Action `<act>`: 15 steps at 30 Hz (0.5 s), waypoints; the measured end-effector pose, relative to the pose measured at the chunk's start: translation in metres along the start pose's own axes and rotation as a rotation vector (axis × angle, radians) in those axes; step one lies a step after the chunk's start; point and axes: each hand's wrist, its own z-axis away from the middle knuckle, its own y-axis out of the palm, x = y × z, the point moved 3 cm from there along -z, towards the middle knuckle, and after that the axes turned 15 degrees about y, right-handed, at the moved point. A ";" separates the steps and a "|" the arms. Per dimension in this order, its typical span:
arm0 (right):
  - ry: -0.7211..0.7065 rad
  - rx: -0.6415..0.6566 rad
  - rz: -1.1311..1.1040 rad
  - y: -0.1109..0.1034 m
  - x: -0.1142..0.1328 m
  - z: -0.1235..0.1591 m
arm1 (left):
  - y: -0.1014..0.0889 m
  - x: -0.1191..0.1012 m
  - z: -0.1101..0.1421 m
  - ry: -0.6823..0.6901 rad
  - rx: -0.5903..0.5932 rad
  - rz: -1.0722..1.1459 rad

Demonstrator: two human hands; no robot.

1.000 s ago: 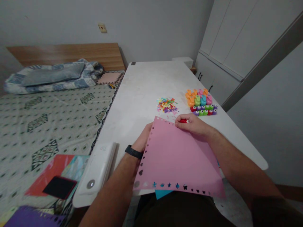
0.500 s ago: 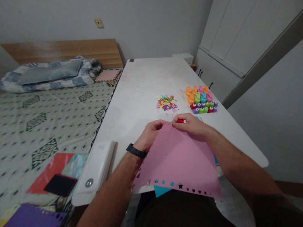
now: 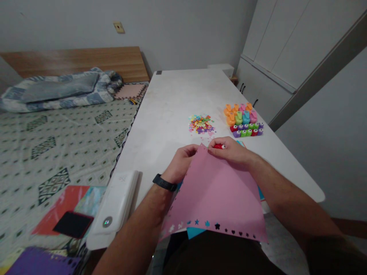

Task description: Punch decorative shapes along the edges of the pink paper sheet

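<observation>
A sheet of pink paper (image 3: 220, 191) slopes from my hands down to my lap, with small shaped holes along its near and left edges. My left hand (image 3: 185, 160), a dark band on its wrist, is closed on the paper's far left edge. Inside my right hand (image 3: 229, 151) is a red craft punch (image 3: 219, 146), its red body and white end partly showing. The right fingers also touch the far edge of the paper. Between the hands, a corner of the sheet sticks up. Whether the punch's jaws are around the paper edge is hidden.
Colourful paper cutouts (image 3: 201, 124) lie in a pile beyond my hands. Several craft punches (image 3: 243, 119) stand in rows at the right. A white device (image 3: 116, 202) lies on the table's left edge. Blue paper (image 3: 195, 232) shows under the pink sheet. A phone (image 3: 73, 224) rests on the bed.
The pink paper has shifted slightly between my fingers, and its far corner now shows upright between the hands. Both hands stay in nearly the same place.
</observation>
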 end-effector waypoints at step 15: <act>0.011 -0.020 0.045 0.002 0.001 -0.001 | -0.001 0.003 -0.003 0.051 0.021 -0.012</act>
